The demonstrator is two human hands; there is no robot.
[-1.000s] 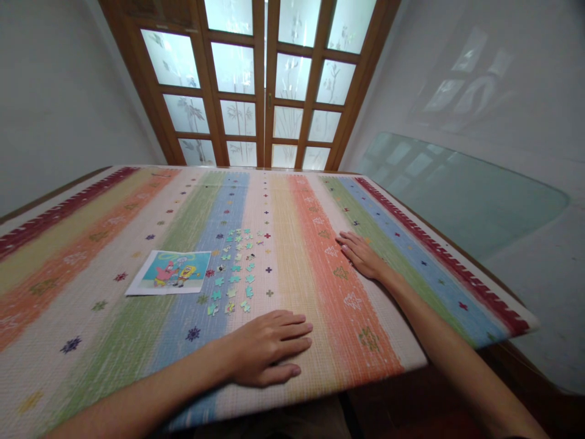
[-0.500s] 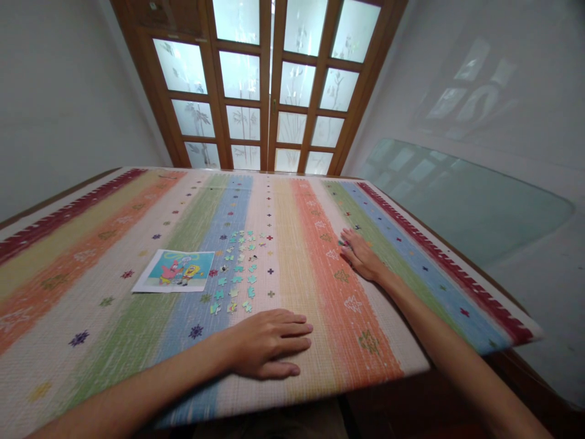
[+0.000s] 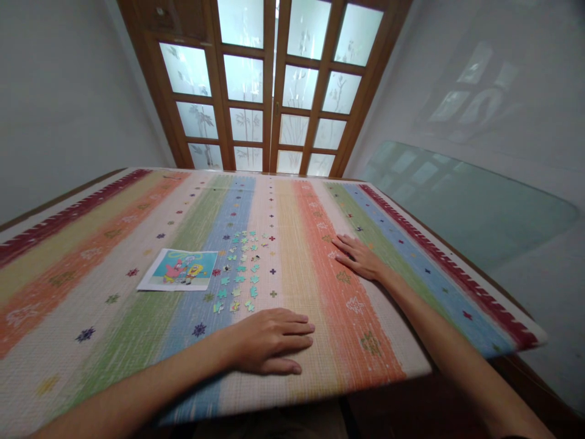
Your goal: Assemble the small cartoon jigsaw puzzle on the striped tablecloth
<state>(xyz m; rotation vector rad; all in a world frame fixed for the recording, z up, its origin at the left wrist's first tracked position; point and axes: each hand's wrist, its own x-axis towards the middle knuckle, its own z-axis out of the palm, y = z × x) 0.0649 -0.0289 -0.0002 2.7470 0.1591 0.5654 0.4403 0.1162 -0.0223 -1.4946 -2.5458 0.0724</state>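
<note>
Home rm, frosted-glass wood doors (image 3: 274,91), striped tablecloth (image 3: 320,256)

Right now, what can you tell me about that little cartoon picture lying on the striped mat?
The cartoon picture is a small rectangular print, seemingly paper, with a white border. It shows a pink figure and a yellow figure on a turquoise ground. It lies flat on the striped mat, across the pale, green and blue stripes. Loose jigsaw pieces are scattered just to its right. Nothing touches it: the left hand and right hand rest flat on the mat, apart from it.
</note>
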